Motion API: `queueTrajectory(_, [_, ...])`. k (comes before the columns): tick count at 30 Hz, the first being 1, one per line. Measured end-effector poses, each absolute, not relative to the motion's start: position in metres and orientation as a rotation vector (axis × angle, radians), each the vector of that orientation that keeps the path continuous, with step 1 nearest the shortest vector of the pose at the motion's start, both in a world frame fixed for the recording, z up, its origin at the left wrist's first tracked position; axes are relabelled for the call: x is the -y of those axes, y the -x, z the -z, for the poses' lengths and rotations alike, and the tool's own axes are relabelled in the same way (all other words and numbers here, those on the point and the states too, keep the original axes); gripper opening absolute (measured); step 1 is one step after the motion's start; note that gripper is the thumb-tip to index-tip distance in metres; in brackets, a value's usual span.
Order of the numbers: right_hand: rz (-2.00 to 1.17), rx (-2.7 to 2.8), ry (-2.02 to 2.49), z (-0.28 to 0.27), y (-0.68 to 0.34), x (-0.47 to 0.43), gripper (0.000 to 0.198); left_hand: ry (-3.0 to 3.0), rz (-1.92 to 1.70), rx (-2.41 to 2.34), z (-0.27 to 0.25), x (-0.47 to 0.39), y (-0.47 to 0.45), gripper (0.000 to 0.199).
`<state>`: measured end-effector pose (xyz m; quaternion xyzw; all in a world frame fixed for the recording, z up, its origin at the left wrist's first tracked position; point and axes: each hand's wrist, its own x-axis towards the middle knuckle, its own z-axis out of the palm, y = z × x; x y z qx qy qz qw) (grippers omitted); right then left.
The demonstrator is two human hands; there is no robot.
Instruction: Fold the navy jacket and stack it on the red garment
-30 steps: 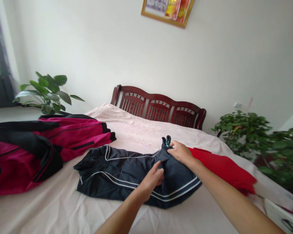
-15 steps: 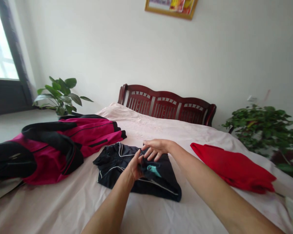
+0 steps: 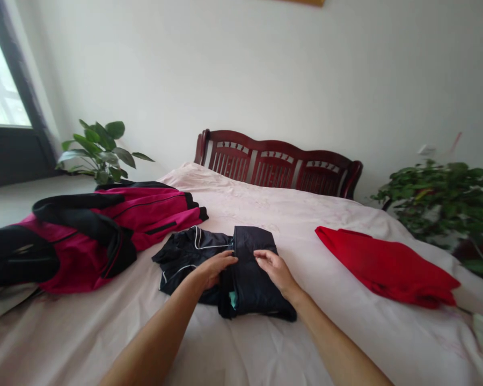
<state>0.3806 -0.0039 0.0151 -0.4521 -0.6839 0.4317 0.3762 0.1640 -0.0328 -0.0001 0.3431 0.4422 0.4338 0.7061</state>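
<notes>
A dark navy garment (image 3: pixel 251 273) with white piping lies on the bed in front of me, its right part folded over into a flat panel. I cannot tell whether it is a jacket or trousers. A bit of turquoise shows at the near edge of the fold. My left hand (image 3: pixel 215 268) lies at the panel's left edge, fingers stretched out on the cloth and thumb hidden. On the panel's right side is my right hand (image 3: pixel 277 271), open, with its fingertips at the fabric. Neither hand grips the cloth.
The pale pink sheet (image 3: pixel 241 354) covers the bed. A magenta and black jacket (image 3: pixel 116 230) lies spread at the left, and a folded red garment (image 3: pixel 386 265) at the right. A dark wooden headboard (image 3: pixel 276 163) stands behind, with leafy plants (image 3: pixel 104 150) on both sides.
The garment's right part has been turned over to the left, covering most of the turquoise patch. My hands have moved apart and now lie on either side of the fold.
</notes>
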Motion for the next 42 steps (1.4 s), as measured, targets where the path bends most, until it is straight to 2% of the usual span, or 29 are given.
queueTrajectory(2, [-1.137,1.868,1.056,-0.024,-0.384,0.017,0.058,-0.783,-0.903,-1.023,-0.006,0.044,-0.152,0.069])
queueTrajectory(4, [-1.116,2.116,0.942,-0.032,-0.387,0.033,0.072,-0.855,-0.872,-1.073,-0.009,0.057,-0.143,0.071])
queueTrajectory(6, [-0.998,2.389,0.903,-0.035,-0.387,0.049,0.095,-0.935,-0.881,-1.133,-0.008,0.067,-0.139,0.075])
queueTrajectory(8, [-0.826,2.532,0.964,-0.029,-0.385,0.062,0.102,-0.982,-0.925,-1.176,-0.002,0.073,-0.141,0.077])
queueTrajectory(9, [-0.755,2.539,1.006,-0.024,-0.383,0.066,0.094,-0.993,-0.951,-1.191,0.001,0.074,-0.144,0.077])
queueTrajectory(11, [-0.703,2.442,1.064,-0.014,-0.381,0.069,0.064,-1.01,-1.004,-1.21,0.007,0.073,-0.149,0.077])
queueTrajectory(13, [-0.803,2.242,1.095,-0.006,-0.381,0.066,0.044,-1.013,-1.065,-1.216,0.011,0.069,-0.154,0.075])
queueTrajectory(18, [-1.286,1.679,1.065,-0.003,-0.388,0.052,0.058,-1.065,-1.212,-1.246,0.014,0.049,-0.158,0.067])
queueTrajectory(22, [-1.474,1.357,1.038,0.003,-0.39,0.049,0.065,-1.167,-1.264,-1.327,0.02,0.043,-0.164,0.056])
queueTrajectory(26, [-1.395,1.39,1.056,0.012,-0.39,0.052,0.059,-1.313,-1.407,-1.45,0.018,0.057,-0.17,0.043])
queueTrajectory(30, [-1.284,1.537,1.081,0.012,-0.387,0.058,0.056,-1.587,-1.511,-1.57,0.01,0.075,-0.18,0.016])
queueTrajectory(36, [-1.194,1.636,1.089,0.01,-0.382,0.064,0.051,-1.353,-1.29,-1.329,0.014,0.072,-0.194,0.023])
queueTrajectory(42, [-1.137,1.673,1.092,0.012,-0.381,0.066,0.046,-1.176,-1.283,-1.119,0.016,0.071,-0.197,0.023])
